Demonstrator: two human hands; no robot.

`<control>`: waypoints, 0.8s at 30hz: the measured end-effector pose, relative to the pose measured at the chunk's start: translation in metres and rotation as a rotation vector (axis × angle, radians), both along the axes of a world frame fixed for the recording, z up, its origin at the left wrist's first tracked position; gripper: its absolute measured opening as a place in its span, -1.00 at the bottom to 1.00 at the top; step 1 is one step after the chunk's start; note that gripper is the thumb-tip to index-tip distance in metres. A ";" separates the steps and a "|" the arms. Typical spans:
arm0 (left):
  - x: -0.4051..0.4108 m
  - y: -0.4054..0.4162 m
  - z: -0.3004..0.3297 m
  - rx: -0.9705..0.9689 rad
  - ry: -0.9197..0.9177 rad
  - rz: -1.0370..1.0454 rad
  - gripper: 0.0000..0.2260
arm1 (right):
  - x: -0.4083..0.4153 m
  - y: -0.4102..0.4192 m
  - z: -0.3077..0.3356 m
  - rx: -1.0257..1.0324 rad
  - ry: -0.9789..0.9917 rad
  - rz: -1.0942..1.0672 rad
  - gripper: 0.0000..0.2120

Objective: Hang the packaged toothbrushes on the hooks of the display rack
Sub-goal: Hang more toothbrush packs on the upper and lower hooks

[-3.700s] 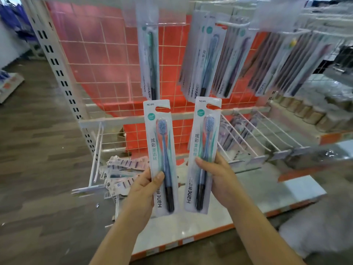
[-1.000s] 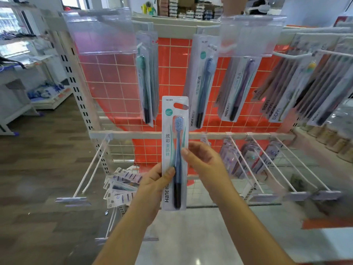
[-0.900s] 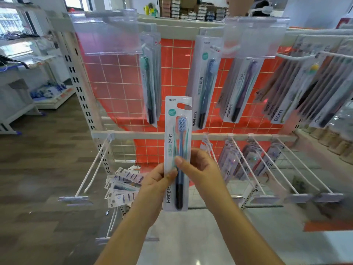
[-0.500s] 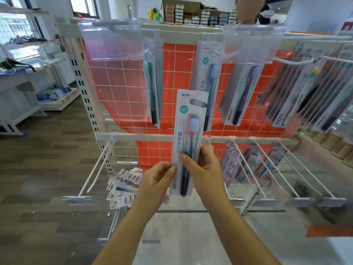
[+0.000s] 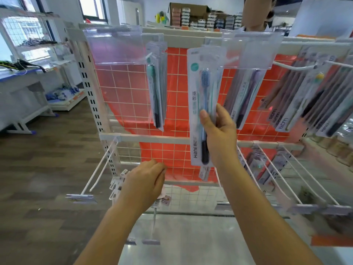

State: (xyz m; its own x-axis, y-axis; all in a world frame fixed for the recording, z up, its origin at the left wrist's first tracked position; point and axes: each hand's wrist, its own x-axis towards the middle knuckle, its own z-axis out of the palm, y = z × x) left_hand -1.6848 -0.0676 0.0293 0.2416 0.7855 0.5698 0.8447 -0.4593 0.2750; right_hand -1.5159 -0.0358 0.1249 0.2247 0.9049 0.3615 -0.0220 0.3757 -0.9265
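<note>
My right hand grips a white packaged toothbrush with a blue brush, held upright and raised in front of the red grid of the display rack. The pack's top reaches the upper hook row, beside a clear price-tag holder; whether it is on a hook I cannot tell. My left hand hangs lower, fingers loosely curled, holding nothing. A green toothbrush pack hangs on the hook to the left.
Several packs crowd the upper hooks at right. Long white hooks jut out from the lower rail, another hook at left. A pile of packs lies low behind my left hand. A person stands behind the rack.
My right hand has lifted the pack up to the upper hook row. My left hand has let go of it and dropped lower. One second ago both hands held it.
</note>
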 end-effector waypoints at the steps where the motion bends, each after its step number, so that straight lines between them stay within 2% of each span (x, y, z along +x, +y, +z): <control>1: 0.000 0.000 -0.001 -0.011 0.002 -0.009 -0.71 | 0.003 0.004 0.003 0.009 0.016 -0.019 -0.62; 5: 0.000 0.001 0.001 -0.025 -0.003 -0.022 -0.70 | 0.012 0.008 0.001 0.051 0.037 -0.056 -0.86; 7: 0.002 0.000 0.002 -0.042 -0.037 -0.031 -0.70 | 0.014 0.009 -0.006 0.069 0.042 -0.067 -0.90; 11: 0.008 -0.003 -0.003 -0.086 -0.144 -0.031 -0.71 | 0.021 0.014 -0.013 0.076 0.152 -0.081 -0.90; 15: 0.015 -0.007 -0.005 -0.120 -0.143 -0.019 -0.83 | 0.026 0.019 -0.015 0.101 0.156 -0.069 -0.88; 20: 0.020 -0.002 -0.016 -0.150 -0.165 -0.043 -0.75 | 0.028 0.038 -0.012 0.024 0.249 -0.029 -0.89; 24: 0.021 0.002 -0.020 -0.180 -0.175 -0.034 -0.74 | 0.032 0.058 -0.008 -0.029 0.219 0.026 -0.90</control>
